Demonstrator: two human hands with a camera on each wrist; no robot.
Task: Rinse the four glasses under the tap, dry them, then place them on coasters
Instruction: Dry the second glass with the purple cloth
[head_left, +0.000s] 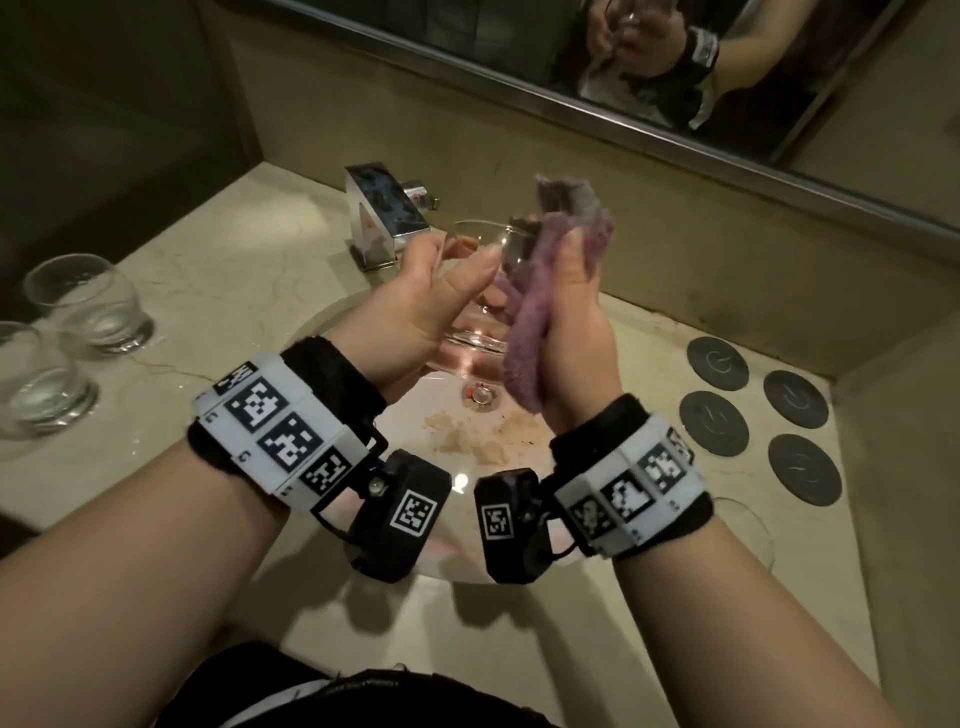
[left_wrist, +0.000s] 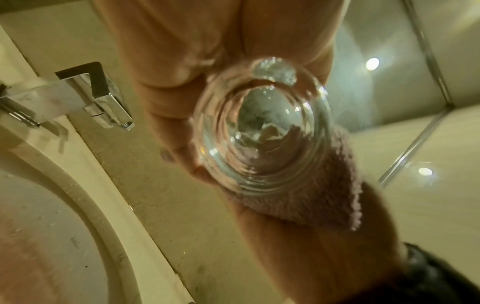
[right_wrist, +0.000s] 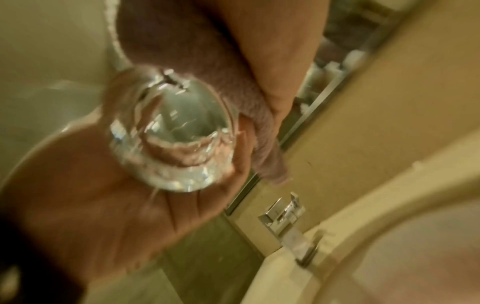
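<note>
A: We see a dim, warm yellowish room from the head view; beyond the tap (head_left: 387, 215) the corner sinks into shadow, and straight edges bow toward the frame's borders.

B: We agree. In the left wrist view two ceiling lamps (left_wrist: 372, 63) glare white right of the glass (left_wrist: 262, 131). In the right wrist view everything smears, the glass most.

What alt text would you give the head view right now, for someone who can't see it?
Over a round sink, the left hand holds a clear glass while the right hand wipes it with a purple cloth. Two more glasses stand on the counter at left; four dark coasters, all bare, lie at right.
</note>
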